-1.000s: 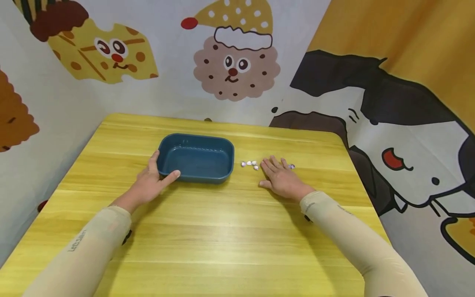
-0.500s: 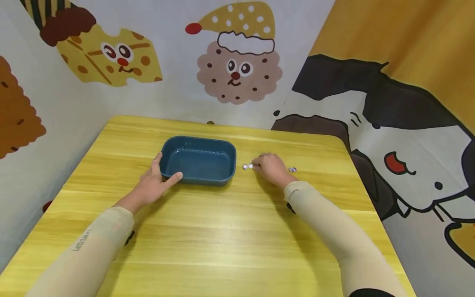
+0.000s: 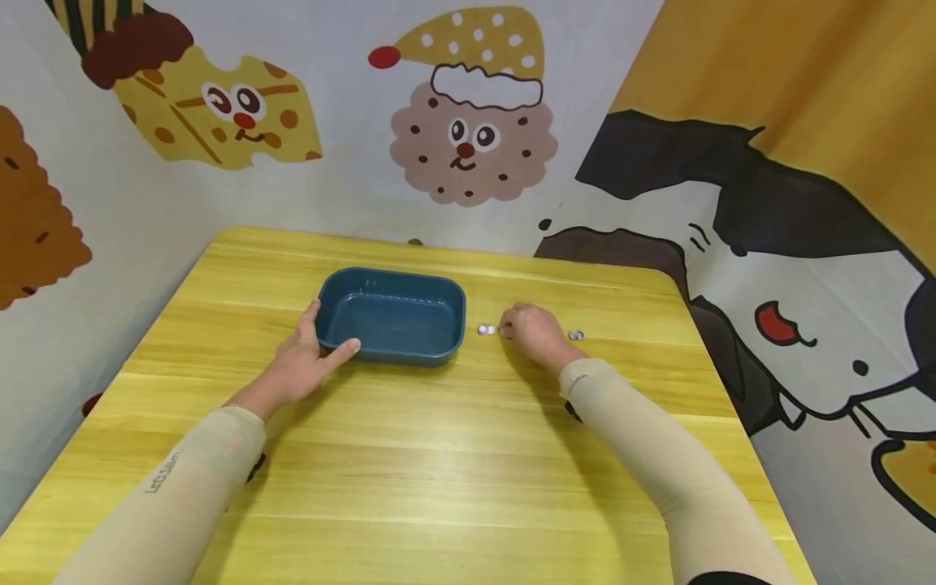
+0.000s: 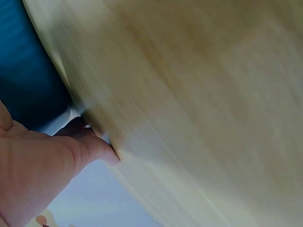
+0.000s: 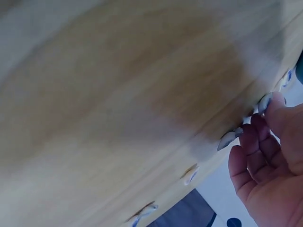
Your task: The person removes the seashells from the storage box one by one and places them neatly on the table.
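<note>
At the near left corner of a dark blue rectangular dish, my left hand grips the rim, thumb along the near side and fingers on the left side. The left wrist view shows this hand close against the blue dish wall. To the right of the dish, my right hand has curled fingers low over the table. Its thumb and fingers pinch a small whitish shell-like piece in the right wrist view. Another such piece lies by the fingertips.
Two small whitish pieces lie between the dish and the right hand. Purple-tinted ones lie to the right of the hand. The yellow wood-grain table meets a cartoon-printed cloth at its back edge.
My right hand has moved left from flat spread fingers to curled fingers over the small pieces. My left hand has stayed at the dish corner.
</note>
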